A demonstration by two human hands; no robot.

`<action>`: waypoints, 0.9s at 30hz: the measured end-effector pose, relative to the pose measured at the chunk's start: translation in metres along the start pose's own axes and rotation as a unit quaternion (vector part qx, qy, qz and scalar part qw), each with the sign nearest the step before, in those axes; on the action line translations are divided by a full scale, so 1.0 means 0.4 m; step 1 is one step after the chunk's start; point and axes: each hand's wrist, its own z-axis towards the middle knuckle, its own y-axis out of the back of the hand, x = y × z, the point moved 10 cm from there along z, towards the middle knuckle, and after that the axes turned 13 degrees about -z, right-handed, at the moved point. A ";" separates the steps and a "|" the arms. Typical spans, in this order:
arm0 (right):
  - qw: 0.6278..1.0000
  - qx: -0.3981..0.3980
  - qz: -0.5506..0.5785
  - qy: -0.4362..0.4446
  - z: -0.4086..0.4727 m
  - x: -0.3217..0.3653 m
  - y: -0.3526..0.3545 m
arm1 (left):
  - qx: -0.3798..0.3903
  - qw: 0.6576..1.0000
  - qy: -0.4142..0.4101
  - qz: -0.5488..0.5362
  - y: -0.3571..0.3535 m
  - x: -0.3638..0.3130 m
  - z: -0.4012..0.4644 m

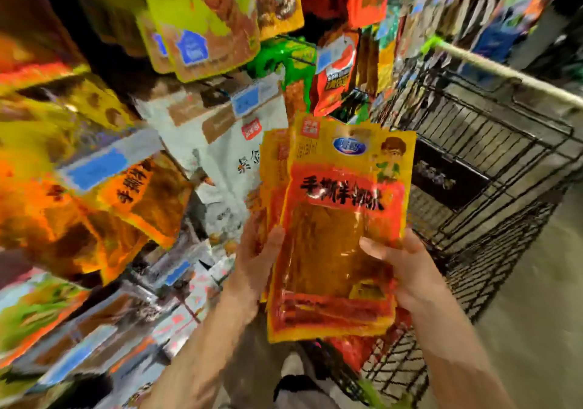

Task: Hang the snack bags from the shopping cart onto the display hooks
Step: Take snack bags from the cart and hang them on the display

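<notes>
I hold a stack of yellow-and-orange snack bags upright at the centre of my view, both forearms reaching up from six o'clock. My left hand grips the stack's left edge, thumb on front. My right hand grips the right edge, thumb pressed across the front; the shopping cart sits at three o'clock.

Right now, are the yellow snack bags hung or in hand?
In hand: both hands, left hand and right hand, grip the yellow snack bags, off any hook.
</notes>
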 end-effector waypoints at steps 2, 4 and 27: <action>0.999 0.031 -0.014 0.024 -0.015 0.038 -0.104 | -0.014 0.999 -0.021 -0.042 0.052 -0.071 -0.056; 0.997 0.046 -0.019 0.065 -0.026 0.081 -0.189 | -0.033 0.996 -0.077 -0.034 0.111 -0.155 -0.111; 0.926 0.244 -0.039 0.287 -0.144 0.470 -0.789 | -0.175 0.874 -0.443 -0.095 0.382 -0.700 -0.472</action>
